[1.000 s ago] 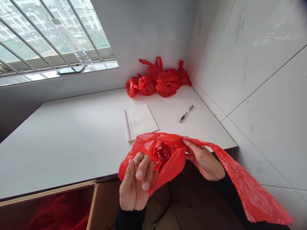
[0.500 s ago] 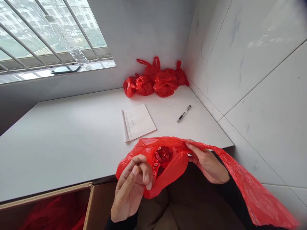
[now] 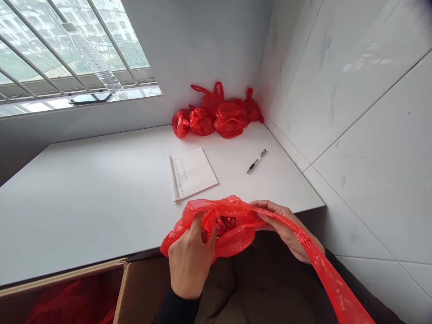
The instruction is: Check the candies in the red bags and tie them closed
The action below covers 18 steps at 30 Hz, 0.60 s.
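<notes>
A thin red plastic bag (image 3: 236, 245) is held in front of me at the table's near edge, its mouth facing up. Inside lies a dark red item with a white flower pattern (image 3: 232, 221), partly covered by folds; its kind is unclear. My right hand (image 3: 286, 227) grips the bag's rim on the right, thumb over the film, fingers behind. From there a long strip of the bag trails down across my right forearm. My left hand (image 3: 191, 258) reaches into the mouth from the left, thumb and index finger curved beside the patterned item. Its fingertips are hidden among the folds.
Several knotted red bags (image 3: 216, 117) stand against the wall. On the white table (image 3: 94, 193) lie a paper pad (image 3: 195, 173) and a pen (image 3: 256, 161). A cardboard box (image 3: 123, 288) with red material sits lower left. The windowsill holds a bottle (image 3: 101, 67) and a dark flat device (image 3: 89, 98).
My left hand has turned palm down and moved from in front of the bag into its mouth. The patterned item is now more covered. The right hand keeps its grip.
</notes>
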{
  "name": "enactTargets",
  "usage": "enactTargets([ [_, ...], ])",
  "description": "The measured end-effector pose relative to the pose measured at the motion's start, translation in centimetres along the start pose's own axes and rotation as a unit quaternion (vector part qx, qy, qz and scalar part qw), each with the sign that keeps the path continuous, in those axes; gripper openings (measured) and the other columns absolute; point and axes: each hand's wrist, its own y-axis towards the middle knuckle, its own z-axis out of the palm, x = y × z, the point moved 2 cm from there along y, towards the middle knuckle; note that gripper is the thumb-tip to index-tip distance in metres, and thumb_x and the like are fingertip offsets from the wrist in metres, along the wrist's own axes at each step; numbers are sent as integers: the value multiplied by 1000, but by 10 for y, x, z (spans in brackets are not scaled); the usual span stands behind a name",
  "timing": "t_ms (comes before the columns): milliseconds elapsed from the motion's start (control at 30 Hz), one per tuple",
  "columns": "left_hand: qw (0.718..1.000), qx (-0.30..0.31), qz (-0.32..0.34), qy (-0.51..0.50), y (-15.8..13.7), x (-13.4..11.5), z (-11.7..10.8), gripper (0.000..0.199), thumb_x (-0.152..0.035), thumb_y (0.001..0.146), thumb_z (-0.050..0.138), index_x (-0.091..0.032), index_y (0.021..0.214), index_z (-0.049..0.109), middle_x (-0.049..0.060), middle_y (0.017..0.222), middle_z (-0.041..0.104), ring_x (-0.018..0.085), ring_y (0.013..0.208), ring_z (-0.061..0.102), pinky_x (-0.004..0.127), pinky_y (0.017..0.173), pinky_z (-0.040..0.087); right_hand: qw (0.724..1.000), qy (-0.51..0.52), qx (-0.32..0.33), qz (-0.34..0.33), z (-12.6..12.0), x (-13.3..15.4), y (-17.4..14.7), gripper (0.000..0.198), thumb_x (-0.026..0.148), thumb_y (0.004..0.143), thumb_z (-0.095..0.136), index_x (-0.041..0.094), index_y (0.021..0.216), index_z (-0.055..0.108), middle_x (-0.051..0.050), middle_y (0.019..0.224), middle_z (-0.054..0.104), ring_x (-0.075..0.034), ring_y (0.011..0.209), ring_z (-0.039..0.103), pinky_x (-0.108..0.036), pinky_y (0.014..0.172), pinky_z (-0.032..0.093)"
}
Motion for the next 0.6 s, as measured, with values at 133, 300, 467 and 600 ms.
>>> enactTargets([
  [133,995,28,-37,87,9,1,-6,38,-46,91,61,-23,121,63,2,63,67,26,58,63,28,53,27,997,-53,21,-54,-1,6,-3,45,46,93,74,31,134,64,-3,107,68,-15,78,65,-31,73,57],
  [300,997,18,-40,60,25,5,-20,17,-34,95,52,-26,103,66,-2,57,58,21,53,56,28,53,29,981,-85,81,-156,10,43,12,22,45,97,68,25,103,75,-2,87,66,-13,66,60,-29,65,55],
  [467,977,-109,-74,-168,34,4,-75,30,-51,91,63,-23,81,64,-2,64,61,16,56,53,27,56,44,963,-42,-23,-264,18,104,21,31,54,94,69,24,99,74,-3,82,69,-18,69,66,-32,62,58],
  [600,947,-162,-48,-272,35,0,-102,26,-50,90,67,-24,87,65,-1,76,64,16,70,58,27,65,50,949,-19,-38,-311,24,126,17,29,55,90,74,28,99,74,-2,86,70,-19,74,69,-33,63,60],
])
